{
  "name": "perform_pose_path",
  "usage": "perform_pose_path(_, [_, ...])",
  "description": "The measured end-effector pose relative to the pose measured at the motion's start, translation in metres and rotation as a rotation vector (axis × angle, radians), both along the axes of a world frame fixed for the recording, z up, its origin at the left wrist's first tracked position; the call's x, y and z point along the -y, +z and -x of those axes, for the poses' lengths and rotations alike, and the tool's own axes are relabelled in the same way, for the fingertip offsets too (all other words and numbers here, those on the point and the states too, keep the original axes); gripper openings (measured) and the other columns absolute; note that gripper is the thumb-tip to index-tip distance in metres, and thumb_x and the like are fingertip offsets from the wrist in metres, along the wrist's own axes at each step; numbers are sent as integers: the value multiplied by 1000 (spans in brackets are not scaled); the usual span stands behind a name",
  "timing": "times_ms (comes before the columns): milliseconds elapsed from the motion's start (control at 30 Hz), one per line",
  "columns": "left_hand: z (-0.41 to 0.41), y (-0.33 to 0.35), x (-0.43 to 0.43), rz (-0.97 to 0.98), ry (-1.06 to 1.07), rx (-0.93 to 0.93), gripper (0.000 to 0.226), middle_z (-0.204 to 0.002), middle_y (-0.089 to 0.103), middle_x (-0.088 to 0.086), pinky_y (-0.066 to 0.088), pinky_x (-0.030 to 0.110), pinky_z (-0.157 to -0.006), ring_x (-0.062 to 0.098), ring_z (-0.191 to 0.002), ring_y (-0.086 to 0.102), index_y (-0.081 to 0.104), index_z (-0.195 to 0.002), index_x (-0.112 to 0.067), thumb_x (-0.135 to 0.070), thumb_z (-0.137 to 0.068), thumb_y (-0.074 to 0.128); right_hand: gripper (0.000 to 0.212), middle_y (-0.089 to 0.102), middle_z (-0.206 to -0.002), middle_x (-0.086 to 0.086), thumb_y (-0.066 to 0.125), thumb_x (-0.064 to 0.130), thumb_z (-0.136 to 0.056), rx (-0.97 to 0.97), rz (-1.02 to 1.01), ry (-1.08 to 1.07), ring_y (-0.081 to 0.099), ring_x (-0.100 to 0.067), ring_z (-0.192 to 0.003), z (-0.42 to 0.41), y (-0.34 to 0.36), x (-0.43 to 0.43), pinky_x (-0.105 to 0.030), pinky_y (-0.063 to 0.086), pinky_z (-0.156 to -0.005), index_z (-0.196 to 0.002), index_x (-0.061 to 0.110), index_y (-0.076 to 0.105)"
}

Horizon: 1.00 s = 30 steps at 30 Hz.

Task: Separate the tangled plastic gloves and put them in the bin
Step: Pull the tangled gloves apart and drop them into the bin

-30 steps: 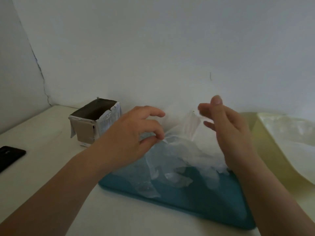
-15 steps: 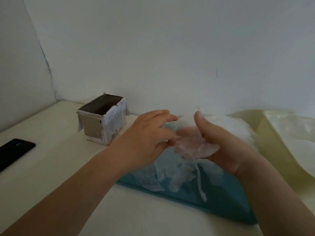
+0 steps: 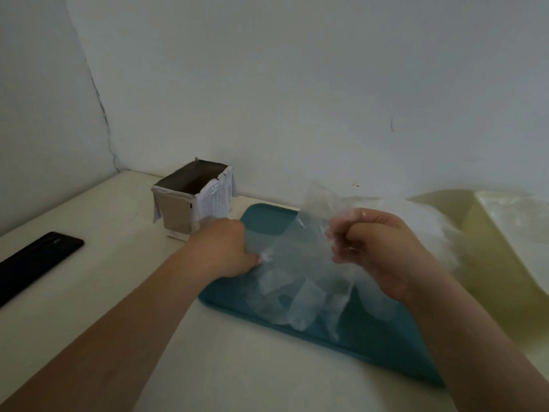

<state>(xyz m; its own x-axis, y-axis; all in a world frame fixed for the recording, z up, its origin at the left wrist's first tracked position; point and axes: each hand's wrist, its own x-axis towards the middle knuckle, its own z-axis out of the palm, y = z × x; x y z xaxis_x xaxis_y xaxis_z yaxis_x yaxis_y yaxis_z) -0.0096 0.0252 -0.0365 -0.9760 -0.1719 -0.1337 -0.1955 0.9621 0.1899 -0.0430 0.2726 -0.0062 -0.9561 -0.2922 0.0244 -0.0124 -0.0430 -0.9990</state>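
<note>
One glove (image 3: 300, 263) pinched by left hand (image 3: 225, 248), right hand (image 3: 383, 248); one tray (image 3: 267, 218).

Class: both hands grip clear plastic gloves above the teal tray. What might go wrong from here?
1. The gloves, stretched thin between the left hand and right hand, may tear if pulled harder.
2. If the film slips free suddenly, the left hand could knock the cardboard box close beside it.
</note>
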Motion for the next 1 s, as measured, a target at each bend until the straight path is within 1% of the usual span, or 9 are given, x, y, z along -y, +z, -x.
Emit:
perform_pose_path(133, [0,-2,1,-142,-55,-1,35,-82,71,3,56,34,-70,24,-80,70,71,-85,-11,-44,-95,69,28,54,-65,-18,51,-9,-87,-59,-72,45,36,-19,-50,-4,-1,2,-26,23,-49,-77,4,74])
perform_pose_path(333, [-4,18,3,-317,-133,-221,10,-89,65,-11,53,28,-73,6,-82,63,61,-89,-30,-28,-99,62,13,70,-70,-9,69,16,-98,-262,-319,207,48,-15,-53,-10,-1,-2,-28,42,-50,-89,10,76])
perform_pose_path(433, [-12,40,-2,-487,-218,-393,19,-85,67,-18,49,22,-72,0,-80,64,61,-88,-36,-21,-95,70,10,74,-106,4,73,23,-94,-445,-440,121,70,-10,-89,-12,2,2,-44,57,-82,-86,23,79])
perform_pose_path(500, [-23,55,-10,-601,-275,-466,27,-90,68,-20,56,26,-75,3,-86,67,63,-95,-39,-15,-92,75,7,56,-145,17,74,30,-91,-542,-472,118,56,2,-127,-15,6,3,-31,50,-104,-90,33,80])
perform_pose_path(600, [-39,73,-23,-775,-352,-434,41,-94,73,-13,60,26,-83,10,-93,72,64,-116,-40,-12,-90,80,8,33,-163,21,75,35,-88,-702,-509,163,27,2,-150,-22,18,-1,-29,26,-119,-94,39,80])
perform_pose_path(667, [-46,83,-29,-901,-388,-393,48,-95,78,-6,59,31,-92,14,-96,75,64,-127,-35,-12,-89,82,6,50,-153,15,79,30,-89,-737,-445,212,39,-7,-147,-27,26,-3,-36,31,-119,-92,34,82])
perform_pose_path(767, [-48,95,-32,-968,-403,-404,49,-101,80,-2,58,38,-98,15,-100,76,66,-129,-30,-11,-87,84,4,76,-102,1,77,15,-87,-683,-246,239,71,-15,-100,-34,34,-9,-37,51,-94,-87,16,82])
perform_pose_path(900, [-47,107,-30,-1103,-319,-481,47,-100,78,8,58,36,-95,17,-96,72,73,-121,-24,-12,-79,89,9,67,-82,-22,79,8,-85,-516,-37,120,64,-28,-77,-38,45,-20,-41,51,-77,-82,0,75])
perform_pose_path(1000, [-42,100,-39,-1475,-167,-409,55,-96,68,11,57,30,-79,18,-82,64,71,-126,-16,-16,-73,88,8,68,-71,-13,72,-3,-88,-447,-9,62,61,-23,-69,-43,54,-33,-29,52,-69,-79,-4,73])
